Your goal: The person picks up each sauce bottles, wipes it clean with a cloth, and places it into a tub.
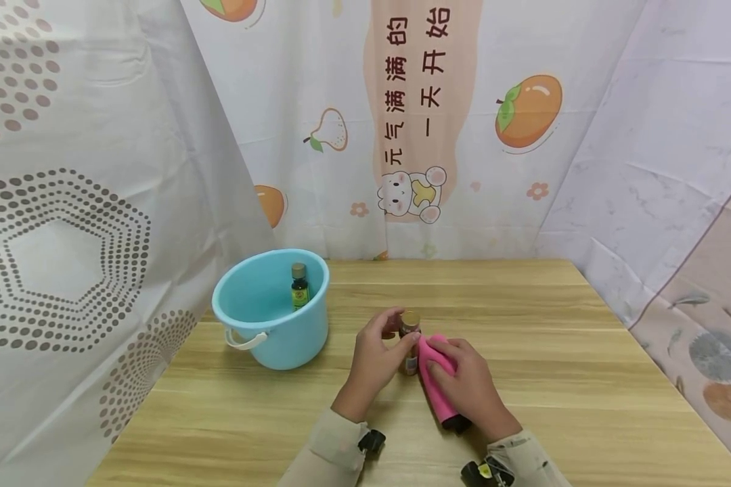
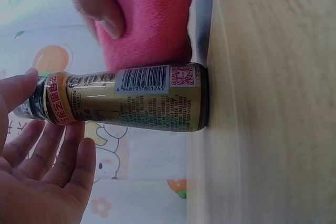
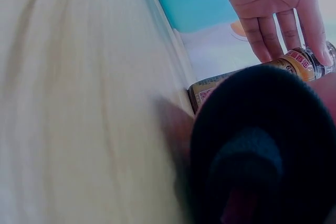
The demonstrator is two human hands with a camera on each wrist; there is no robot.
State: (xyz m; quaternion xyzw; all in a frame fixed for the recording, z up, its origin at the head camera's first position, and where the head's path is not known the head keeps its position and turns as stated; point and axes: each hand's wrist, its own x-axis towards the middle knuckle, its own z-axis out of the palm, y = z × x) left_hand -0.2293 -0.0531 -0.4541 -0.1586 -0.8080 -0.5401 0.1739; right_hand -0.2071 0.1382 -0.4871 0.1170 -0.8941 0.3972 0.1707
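Note:
A small glass bottle of sesame oil (image 1: 411, 364) with a gold label stands upright on the wooden table. My left hand (image 1: 374, 355) holds it near the neck, thumb on one side and fingers on the other, as the left wrist view shows. Pressed along the bottle's right side is a fuzzy pink roll (image 1: 436, 392) with a black end. My right hand (image 1: 472, 385) grips this roll from above, fingers curled over it. In the right wrist view the roll's round black end (image 3: 252, 114) covers much of the bottle.
A light blue bucket (image 1: 292, 345) with a white handle stands left of my hands. Inside it is a dark bottle (image 1: 299, 284) with a green-yellow label and a gold cap. Printed curtains (image 1: 341, 81) hang behind and beside the table (image 1: 585, 406).

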